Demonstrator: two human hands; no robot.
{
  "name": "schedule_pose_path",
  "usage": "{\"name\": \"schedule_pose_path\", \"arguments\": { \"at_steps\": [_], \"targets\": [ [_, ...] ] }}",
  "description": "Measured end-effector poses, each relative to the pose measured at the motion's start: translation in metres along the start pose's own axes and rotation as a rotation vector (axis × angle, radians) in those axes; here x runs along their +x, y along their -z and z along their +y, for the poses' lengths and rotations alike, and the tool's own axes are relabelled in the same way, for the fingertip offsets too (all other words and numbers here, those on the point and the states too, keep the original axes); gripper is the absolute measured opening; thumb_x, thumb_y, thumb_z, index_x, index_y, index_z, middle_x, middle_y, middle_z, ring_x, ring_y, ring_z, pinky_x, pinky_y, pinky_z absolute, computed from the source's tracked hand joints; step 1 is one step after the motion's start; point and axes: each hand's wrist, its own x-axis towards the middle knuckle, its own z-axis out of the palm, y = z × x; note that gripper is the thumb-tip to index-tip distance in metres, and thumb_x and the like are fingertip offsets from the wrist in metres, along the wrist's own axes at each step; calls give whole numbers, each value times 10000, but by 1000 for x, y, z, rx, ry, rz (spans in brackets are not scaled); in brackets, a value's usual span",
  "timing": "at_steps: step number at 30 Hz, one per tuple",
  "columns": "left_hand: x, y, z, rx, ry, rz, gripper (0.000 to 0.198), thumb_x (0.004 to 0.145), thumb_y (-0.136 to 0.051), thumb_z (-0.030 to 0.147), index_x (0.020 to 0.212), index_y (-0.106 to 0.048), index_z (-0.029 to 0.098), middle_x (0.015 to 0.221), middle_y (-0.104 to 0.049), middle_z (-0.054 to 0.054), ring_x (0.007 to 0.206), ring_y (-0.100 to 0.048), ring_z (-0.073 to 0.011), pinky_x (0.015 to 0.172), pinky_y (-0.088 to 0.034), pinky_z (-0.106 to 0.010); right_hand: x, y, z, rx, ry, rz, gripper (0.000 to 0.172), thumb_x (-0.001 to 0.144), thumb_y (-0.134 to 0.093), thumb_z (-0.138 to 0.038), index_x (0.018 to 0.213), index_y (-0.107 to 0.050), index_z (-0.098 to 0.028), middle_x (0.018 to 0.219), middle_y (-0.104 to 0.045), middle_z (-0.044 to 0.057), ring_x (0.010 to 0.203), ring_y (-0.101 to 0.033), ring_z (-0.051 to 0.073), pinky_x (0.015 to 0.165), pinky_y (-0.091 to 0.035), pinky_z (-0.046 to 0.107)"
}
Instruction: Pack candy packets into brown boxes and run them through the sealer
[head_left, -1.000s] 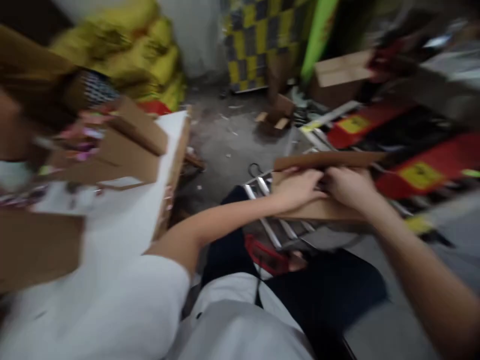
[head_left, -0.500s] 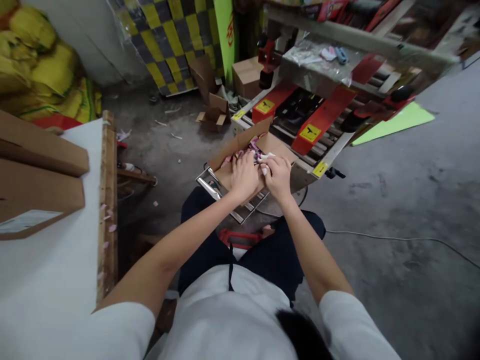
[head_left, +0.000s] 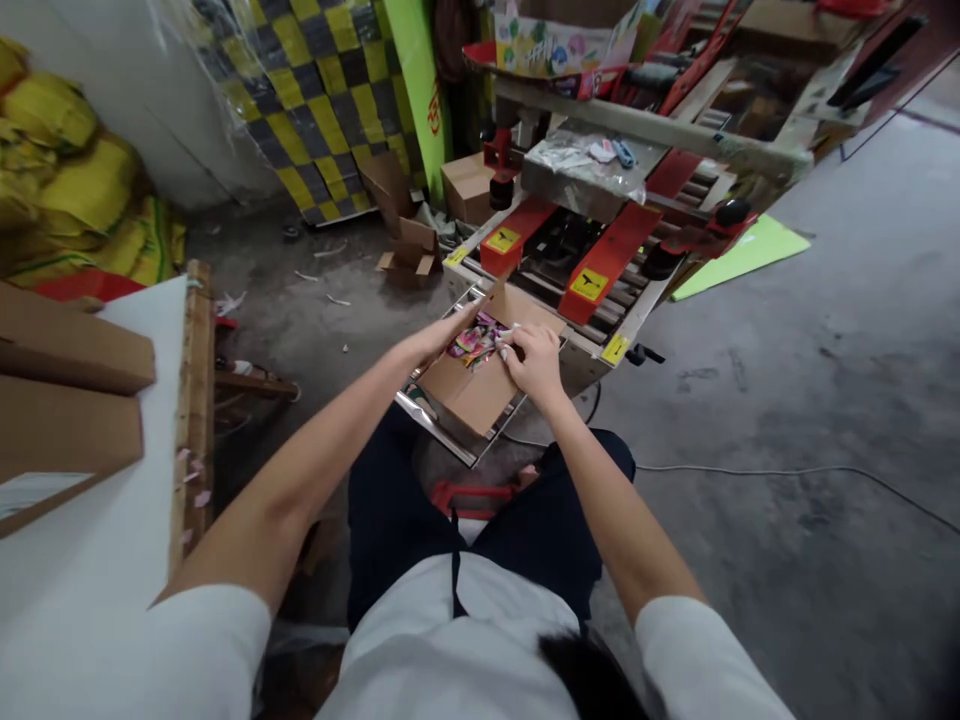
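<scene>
A small open cardboard box (head_left: 474, 398) rests on the rollers in front of me, its near flap folded out towards me. Inside lie colourful pink and purple printed packets (head_left: 474, 342). My left hand (head_left: 444, 332) is stretched out along the box's left flap, fingers extended and partly hidden by the flap. At the right side of the opening, my right hand (head_left: 534, 358) has its fingers curled together over the packets. Something whitish shows at its fingertips, too small to name.
A roller machine with red guide plates (head_left: 592, 278) stands just beyond the box. To my left is a white table (head_left: 142, 500) with cardboard boxes (head_left: 71, 420). Yellow sacks (head_left: 82, 190) are piled far left. A cable (head_left: 750, 468) crosses the floor at right.
My left hand has moved off the packets to the box's left flap. My right hand stays at the right side of the opening. The view has shifted, showing more of the machine.
</scene>
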Motion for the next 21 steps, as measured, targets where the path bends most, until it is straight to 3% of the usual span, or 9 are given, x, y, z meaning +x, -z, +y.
{"name": "schedule_pose_path", "arguments": {
  "at_steps": [2, 4, 6, 8, 10, 13, 16, 18, 21],
  "targets": [
    [-10, -23, 4, 224, -57, -53, 613, 1044, -349, 524, 1574, -404, 223, 1487, -559, -137, 1303, -595, -328, 1083, -480, -461, 1, 1, 4, 14, 17, 28, 148, 896, -531, -242, 847, -670, -229, 1008, -720, 60, 1126, -615, 255, 1168, -301, 502],
    [-22, -39, 9, 431, -56, -33, 602, 1054, -334, 464, 1623, -299, 268, 1573, -441, -144, 1288, -605, -349, 1062, -491, -491, 4, 1, 11, 37, 25, 96, 153, 909, -502, -253, 886, -651, -229, 1033, -687, 75, 1126, -601, 256, 1177, -316, 512],
    [-29, -46, 14, 584, -16, -1, 596, 1061, -320, 443, 1632, -271, 281, 1574, -409, -163, 1233, -636, -361, 1001, -528, -493, 6, 1, 16, 45, -10, 205, 185, 917, -496, -305, 1011, -625, -211, 1148, -632, 128, 1178, -566, 277, 1137, -385, 516],
    [-35, -48, 20, 673, 29, 22, 595, 1061, -341, 438, 1631, -275, 279, 1537, -431, -183, 1168, -670, -356, 934, -556, -470, 3, -1, 12, 7, -55, 264, 344, 929, -477, -350, 1205, -562, -162, 1293, -554, 199, 1278, -508, 310, 1108, -421, 528],
    [-39, -47, 24, 682, 59, 35, 586, 1063, -351, 425, 1627, -285, 279, 1489, -464, -201, 1102, -700, -347, 872, -569, -448, -11, -6, -5, -99, -49, 179, 501, 959, -422, -377, 1382, -456, -112, 1431, -476, 250, 1402, -416, 350, 1153, -360, 588],
    [-36, -41, 24, 529, 40, 1, 561, 1077, -309, 404, 1625, -285, 290, 1402, -529, -199, 1035, -729, -332, 832, -573, -437, -46, -10, -42, -287, 93, -125, 717, 974, -400, -486, 1545, -293, -64, 1587, -354, 281, 1505, -282, 429, 1190, -223, 690],
    [-20, -35, 10, 256, 10, -94, 534, 1077, -347, 339, 1601, -338, 234, 1364, -586, -193, 1173, -687, -311, 960, -556, -421, -63, -7, -57, -364, 228, -269, 948, 927, -463, -616, 1588, -194, 9, 1605, -311, 332, 1488, -294, 495, 1171, -208, 723],
    [-12, -35, -5, 91, -13, 20, 502, 1045, -434, 220, 1538, -411, 132, 1418, -573, -212, 1331, -585, -281, 1107, -492, -398, -46, -4, -46, -364, 296, -293, 962, 928, -418, -659, 1604, -200, -11, 1614, -308, 321, 1484, -317, 497, 1160, -231, 718],
    [-24, -40, -28, -33, -117, 380, 491, 981, -536, 151, 1460, -454, 82, 1485, -527, -213, 1429, -477, -234, 1230, -397, -358, 15, -2, -7, -380, 384, -320, 1002, 926, -191, -773, 1592, -298, -33, 1610, -338, 300, 1496, -330, 469, 1141, -288, 674]
  ]
}}
